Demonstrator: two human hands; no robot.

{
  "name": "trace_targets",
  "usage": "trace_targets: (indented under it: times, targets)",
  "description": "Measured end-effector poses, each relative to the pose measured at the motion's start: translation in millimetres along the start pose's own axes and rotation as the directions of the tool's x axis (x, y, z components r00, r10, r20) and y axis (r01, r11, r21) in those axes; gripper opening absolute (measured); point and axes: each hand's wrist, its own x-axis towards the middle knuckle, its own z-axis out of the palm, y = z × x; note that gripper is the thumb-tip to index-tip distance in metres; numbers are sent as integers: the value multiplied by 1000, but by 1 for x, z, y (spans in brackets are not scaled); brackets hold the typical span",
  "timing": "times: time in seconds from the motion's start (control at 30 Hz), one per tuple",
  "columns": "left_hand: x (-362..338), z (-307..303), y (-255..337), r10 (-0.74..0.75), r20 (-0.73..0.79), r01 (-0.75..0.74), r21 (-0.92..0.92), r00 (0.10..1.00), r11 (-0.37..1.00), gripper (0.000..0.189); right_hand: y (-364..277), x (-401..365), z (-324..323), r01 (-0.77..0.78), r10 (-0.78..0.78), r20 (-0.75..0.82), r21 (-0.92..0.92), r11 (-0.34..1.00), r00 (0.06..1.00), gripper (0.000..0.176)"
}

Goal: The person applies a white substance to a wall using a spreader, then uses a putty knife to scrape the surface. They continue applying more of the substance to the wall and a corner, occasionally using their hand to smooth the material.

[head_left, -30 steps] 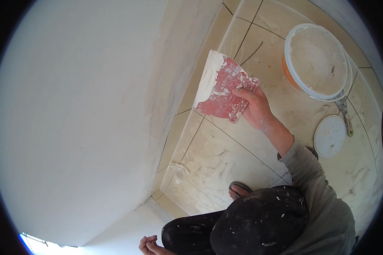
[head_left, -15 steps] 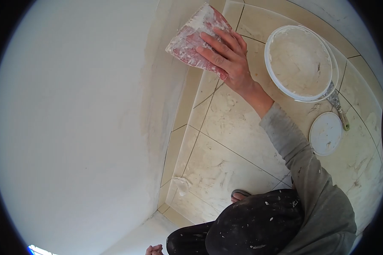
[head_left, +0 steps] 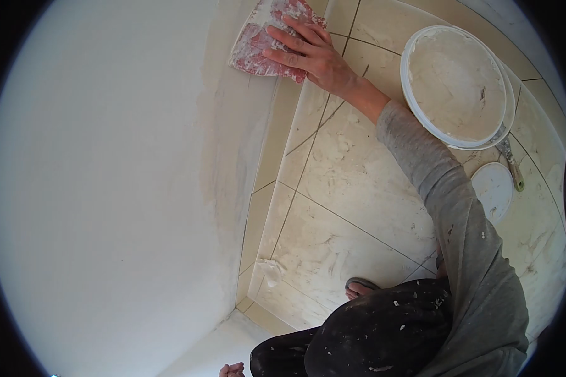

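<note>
The right hand (head_left: 324,66) grasped the red putty spreader (head_left: 258,47), its long edge against the wall (head_left: 119,157); the left (head_left: 233,370) curled farther off, near the knee (head_left: 273,359), contents impossible to tell.

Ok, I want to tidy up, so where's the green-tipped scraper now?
In the head view, the green-tipped scraper lies on the tiled floor at the right, its blade end by the bucket and its handle beside the round white lid.
</note>
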Motion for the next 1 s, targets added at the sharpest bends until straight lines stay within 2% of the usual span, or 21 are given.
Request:
trace_targets:
  times: [0.1, 0.17, 0.3, 0.37, 0.43, 0.5, 0.57, 0.7, 0.77, 0.8, 0.87, 0.97, 1.0]
  targets:
    - [2, -7, -6, -5, 22, 5, 2, 1000, 1000, 26, 7, 6, 7, 45, -45, 10, 19, 999, 999, 65]
    - [3, -9, -7, -29, 40, 29, 9, 999, 1000, 25, 10, 8, 3, 100, -98, 18, -139, 985, 995, 47]
    - [3, -6, -8, -54, 19, 55, -11, 998, 998, 25, 7, 2, 6, 16, -12, 82, -45, 999, 997, 47]
    - [5, -6, -8, -48, 24, 48, -3, 999, 999, 25, 5, -8, 10, -53, 58, 117, -47, 997, 991, 70]
    - [5, -4, -9, -82, -1, 82, 20, 997, 996, 26, 1, -16, 3, -72, 77, 163, -34, 997, 984, 70]
    - [6, -3, -14, -50, 14, 51, -6, 999, 999, 27, -6, -30, -8, -90, 93, 202, -23, 996, 975, 70]
    - [5, -2, -16, -16, 20, 17, -35, 1000, 999, 27, -11, -47, -20, -53, 83, 274, -113, 992, 958, 66]
    - [-2, -10, -15, -7, 7, 7, 7, 1000, 1000, 28, -34, -65, -47, -101, 102, 266, -18, 995, 959, 59]
    - [-6, -13, -12, -11, -10, 11, 15, 1000, 1000, 28, -46, -67, -48, -67, 66, 77, 12, 998, 995, 55]
    - [-7, -12, -10, -4, -18, 4, 4, 1000, 1000, 28, -50, -63, -46, -71, 69, 77, 19, 997, 995, 55]
    - [-8, -11, -8, 6, -23, -6, -9, 1000, 1000, 28, -57, -45, -33, -24, 25, -20, 30, 999, 999, 52]
    - [-6, -9, -8, -13, -29, 13, 3, 999, 1000, 28, -52, -23, -4, 37, -37, -45, -7, 999, 998, 53]
    - [-5, -7, -8, -13, -32, 13, 3, 999, 1000, 27, -50, -21, 8, 25, -25, 0, 19, 1000, 1000, 59]
